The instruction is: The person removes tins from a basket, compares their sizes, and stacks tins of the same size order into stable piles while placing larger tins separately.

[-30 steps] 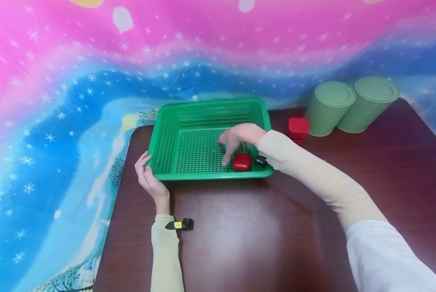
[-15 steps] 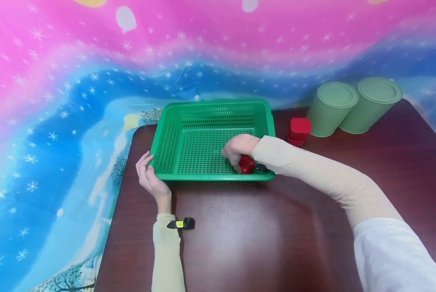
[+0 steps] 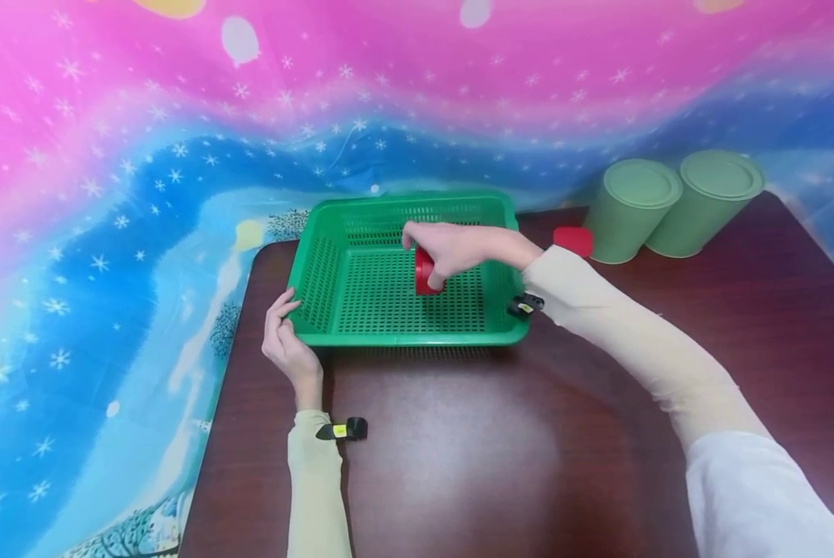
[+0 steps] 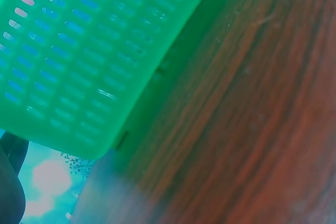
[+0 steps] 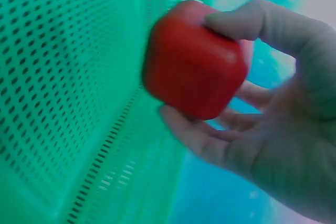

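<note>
My right hand (image 3: 462,249) pinches a red square container (image 3: 425,273) with rounded edges and holds it above the floor of the green plastic basket (image 3: 411,337). In the right wrist view, the thumb lies on one side of the red container (image 5: 194,64) and several fingers on the opposite side. At the basket's front left corner, my left hand (image 3: 287,345) grips the rim with fingers and thumb. Only a dark edge of that hand shows in the left wrist view, beside the perforated basket wall (image 4: 68,61).
A second red container (image 3: 572,240) stands to the right of the basket, partly hidden by the right sleeve. Two pale green lidded canisters, one nearer (image 3: 629,213) and one farther right (image 3: 710,201), stand behind it. A patterned cloth hangs along the table's (image 3: 445,442) back edge.
The right hand has reached down to the red container at the basket's front right, taken hold of it, and lifted it up and leftward. The left hand stays on the rim.
</note>
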A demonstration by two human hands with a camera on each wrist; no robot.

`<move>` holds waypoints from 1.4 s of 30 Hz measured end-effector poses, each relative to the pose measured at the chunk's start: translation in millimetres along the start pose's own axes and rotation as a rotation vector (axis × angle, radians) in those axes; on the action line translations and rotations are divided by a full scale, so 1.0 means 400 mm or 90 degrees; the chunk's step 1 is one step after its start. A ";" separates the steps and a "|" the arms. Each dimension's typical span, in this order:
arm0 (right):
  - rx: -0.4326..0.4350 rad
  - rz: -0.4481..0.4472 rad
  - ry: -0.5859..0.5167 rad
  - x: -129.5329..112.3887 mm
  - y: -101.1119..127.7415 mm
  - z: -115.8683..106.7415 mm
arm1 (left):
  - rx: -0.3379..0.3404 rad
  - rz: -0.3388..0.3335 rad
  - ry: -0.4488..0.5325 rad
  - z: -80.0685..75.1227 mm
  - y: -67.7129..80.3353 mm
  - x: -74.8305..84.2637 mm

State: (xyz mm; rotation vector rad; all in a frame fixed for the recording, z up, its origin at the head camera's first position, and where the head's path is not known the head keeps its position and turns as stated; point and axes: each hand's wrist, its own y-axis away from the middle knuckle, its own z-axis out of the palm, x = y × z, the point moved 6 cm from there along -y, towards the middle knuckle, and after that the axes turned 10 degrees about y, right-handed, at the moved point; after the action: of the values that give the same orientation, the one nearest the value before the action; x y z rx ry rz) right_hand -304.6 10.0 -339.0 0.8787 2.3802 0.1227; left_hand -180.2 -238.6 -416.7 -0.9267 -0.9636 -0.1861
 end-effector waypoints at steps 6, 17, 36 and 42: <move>0.204 -0.011 -0.167 0.072 0.084 -0.044 | 0.027 0.020 -0.030 0.012 0.003 0.038; 0.403 0.007 -0.384 0.164 0.229 -0.037 | 0.061 0.014 -0.048 -0.004 -0.003 0.034; 0.670 0.044 -0.569 0.278 0.450 0.037 | 0.012 -0.054 -0.120 -0.041 -0.009 -0.060; 0.698 0.033 -0.603 0.305 0.462 0.039 | 0.017 -0.072 -0.111 -0.049 -0.012 -0.066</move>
State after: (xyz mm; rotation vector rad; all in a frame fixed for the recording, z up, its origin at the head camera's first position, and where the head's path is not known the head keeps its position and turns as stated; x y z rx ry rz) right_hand -265.6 227.5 -361.3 1.0840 1.3815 -1.3662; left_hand -186.0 -262.6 -438.7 -0.8748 -1.1778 -0.1904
